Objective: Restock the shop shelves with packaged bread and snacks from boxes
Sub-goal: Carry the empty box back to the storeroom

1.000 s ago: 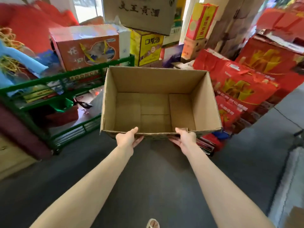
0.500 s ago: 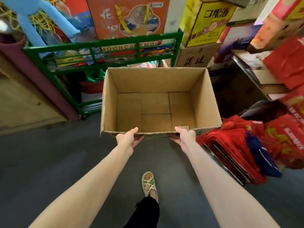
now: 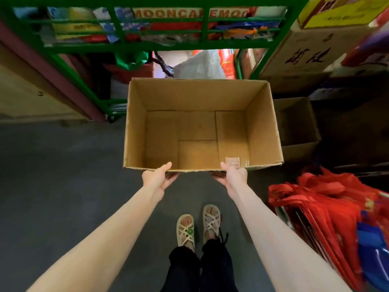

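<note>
An open, empty brown cardboard box (image 3: 197, 98) hangs in front of me, held level above the grey floor. My left hand (image 3: 158, 177) grips its near rim left of centre, thumb over the edge and fingers underneath. My right hand (image 3: 233, 175) grips the same rim right of centre in the same way. A small strip of tape shows inside the box by my right thumb. No bread or snack packs are in view.
A green metal rack (image 3: 117, 30) with coloured packets stands just beyond the box. Stacked cartons (image 3: 303, 53) and a smaller open carton (image 3: 299, 127) sit at the right. Red bags (image 3: 328, 205) lie on the floor at right. My sandalled feet (image 3: 197, 226) stand below.
The view has tilted down and I have stepped closer to the green rack. The box stays in both hands, held the same way. Both feet now show below.
</note>
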Demonstrator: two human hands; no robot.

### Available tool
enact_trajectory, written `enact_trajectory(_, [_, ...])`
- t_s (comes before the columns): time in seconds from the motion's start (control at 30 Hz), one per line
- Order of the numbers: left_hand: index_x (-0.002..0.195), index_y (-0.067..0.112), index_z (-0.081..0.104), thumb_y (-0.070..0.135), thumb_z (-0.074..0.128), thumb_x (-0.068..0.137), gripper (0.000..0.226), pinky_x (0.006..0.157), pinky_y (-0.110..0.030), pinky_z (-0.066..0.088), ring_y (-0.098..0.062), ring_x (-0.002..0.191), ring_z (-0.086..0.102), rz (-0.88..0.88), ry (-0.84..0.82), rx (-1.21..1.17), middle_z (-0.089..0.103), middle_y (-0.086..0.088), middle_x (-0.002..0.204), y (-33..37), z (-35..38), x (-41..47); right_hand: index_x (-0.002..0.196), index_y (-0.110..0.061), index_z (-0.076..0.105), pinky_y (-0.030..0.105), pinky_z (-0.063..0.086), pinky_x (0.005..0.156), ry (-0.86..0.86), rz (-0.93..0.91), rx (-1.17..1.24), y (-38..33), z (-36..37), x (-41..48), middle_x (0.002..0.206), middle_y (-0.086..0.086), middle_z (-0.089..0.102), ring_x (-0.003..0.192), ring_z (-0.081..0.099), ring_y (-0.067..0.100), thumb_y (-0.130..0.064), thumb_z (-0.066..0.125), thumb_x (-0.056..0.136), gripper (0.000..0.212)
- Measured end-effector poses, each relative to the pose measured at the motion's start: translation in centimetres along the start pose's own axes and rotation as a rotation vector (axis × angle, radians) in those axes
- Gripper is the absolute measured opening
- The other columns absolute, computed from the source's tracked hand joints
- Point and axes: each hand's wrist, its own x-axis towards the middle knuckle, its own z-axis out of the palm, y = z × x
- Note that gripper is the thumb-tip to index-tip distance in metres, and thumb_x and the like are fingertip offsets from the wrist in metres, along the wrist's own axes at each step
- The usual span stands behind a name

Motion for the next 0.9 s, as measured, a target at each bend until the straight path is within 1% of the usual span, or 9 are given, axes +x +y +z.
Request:
enact_trajectory(0.13, [0.133, 0.006, 0.047, 0.006, 0.069, 0.086, 0.051, 0.071, -0.037, 0.059, -0.027, 0.101, 0.065, -0.028, 0.059, -0.001, 0.056, -0.015, 0.13, -0.5, 1.9, 5.4, 0.134, -0.006, 0.041, 0.044, 0.056, 0.088, -0.016, 0.057, -0.07, -0.2, 1.5, 6.3, 0.128, 0.015, 0.054, 0.101, 0.061, 0.027, 0.0, 0.061, 0.091, 0.047])
enact_trajectory(0.27, [0.133, 0.006, 0.046, 0.006, 0.069, 0.086, 0.052, 0.069, -0.035, 0.06, -0.027, 0.098, 0.064, -0.051, 0.104, -0.039, 0.054, -0.015, 0.132, -1.9, 3.6, 10.2, 0.138, -0.008, 0.037, 0.042, 0.057, 0.084, -0.02, 0.101, -0.114, -0.2, 2.4, 11.9, 0.134, 0.014, 0.051, 0.114, 0.059, 0.031, 0.0, 0.061, 0.091, 0.053])
enact_trajectory(0.33, [0.131, 0.007, 0.048, 0.006, 0.067, 0.087, 0.047, 0.067, -0.033, 0.06, -0.026, 0.096, 0.065, -0.073, 0.1, -0.056, 0.056, -0.014, 0.129, -2.8, 4.7, 12.6, 0.136, -0.009, 0.038, 0.041, 0.056, 0.081, -0.022, 0.117, -0.133, -0.1, 2.6, 14.6, 0.134, 0.014, 0.051, 0.116, 0.058, 0.032, 0.0, 0.06, 0.091, 0.051])
enact_trajectory(0.4, [0.126, 0.006, 0.051, 0.006, 0.066, 0.088, 0.041, 0.073, -0.033, 0.059, -0.025, 0.095, 0.067, -0.099, 0.11, -0.073, 0.06, -0.014, 0.122, -3.7, 5.5, 15.1, 0.135, -0.011, 0.039, 0.039, 0.056, 0.078, -0.016, 0.14, -0.153, 0.1, 3.0, 17.3, 0.134, 0.013, 0.05, 0.118, 0.057, 0.033, 0.0, 0.059, 0.092, 0.049])
enact_trajectory(0.53, [0.121, 0.003, 0.052, 0.006, 0.066, 0.088, 0.036, 0.073, -0.031, 0.059, -0.025, 0.091, 0.068, -0.125, 0.131, -0.086, 0.065, -0.016, 0.111, -5.0, 6.6, 19.6, 0.136, -0.015, 0.038, 0.044, 0.056, 0.084, 0.001, 0.18, -0.19, 1.1, 3.4, 22.0, 0.139, 0.011, 0.049, 0.122, 0.055, 0.034, -0.001, 0.059, 0.092, 0.05])
enact_trajectory(0.6, [0.124, 0.002, 0.05, 0.007, 0.067, 0.088, 0.04, 0.067, -0.029, 0.06, -0.025, 0.091, 0.069, -0.129, 0.128, -0.086, 0.066, -0.016, 0.109, -5.6, 7.0, 21.9, 0.137, -0.017, 0.038, 0.042, 0.057, 0.081, 0.007, 0.187, -0.203, 1.8, 3.6, 24.1, 0.139, 0.01, 0.05, 0.121, 0.056, 0.034, -0.003, 0.059, 0.093, 0.051])
enact_trajectory(0.73, [0.126, 0.001, 0.049, 0.006, 0.067, 0.088, 0.043, 0.061, -0.028, 0.06, -0.026, 0.092, 0.069, -0.138, 0.132, -0.094, 0.065, -0.016, 0.113, -7.0, 7.8, 27.0, 0.137, -0.012, 0.038, 0.031, 0.058, 0.06, 0.031, 0.18, -0.187, 3.6, 4.0, 28.9, 0.135, 0.014, 0.052, 0.114, 0.06, 0.034, -0.003, 0.06, 0.093, 0.05])
enact_trajectory(0.83, [0.125, 0.0, 0.051, 0.006, 0.069, 0.086, 0.044, 0.058, -0.027, 0.058, -0.026, 0.09, 0.07, -0.152, 0.131, -0.115, 0.066, -0.018, 0.115, -7.9, 8.1, 30.4, 0.134, -0.003, 0.036, 0.035, 0.058, 0.065, 0.04, 0.17, -0.163, 4.7, 4.4, 31.9, 0.13, 0.02, 0.054, 0.102, 0.064, 0.032, -0.001, 0.061, 0.092, 0.049])
enact_trajectory(0.9, [0.126, -0.001, 0.05, 0.007, 0.07, 0.086, 0.045, 0.058, -0.026, 0.058, -0.027, 0.091, 0.07, -0.162, 0.13, -0.115, 0.065, -0.018, 0.115, -8.5, 8.3, 32.6, 0.132, -0.001, 0.037, 0.034, 0.058, 0.065, 0.052, 0.167, -0.17, 5.5, 4.6, 34.0, 0.128, 0.022, 0.055, 0.101, 0.065, 0.034, -0.001, 0.061, 0.091, 0.047])
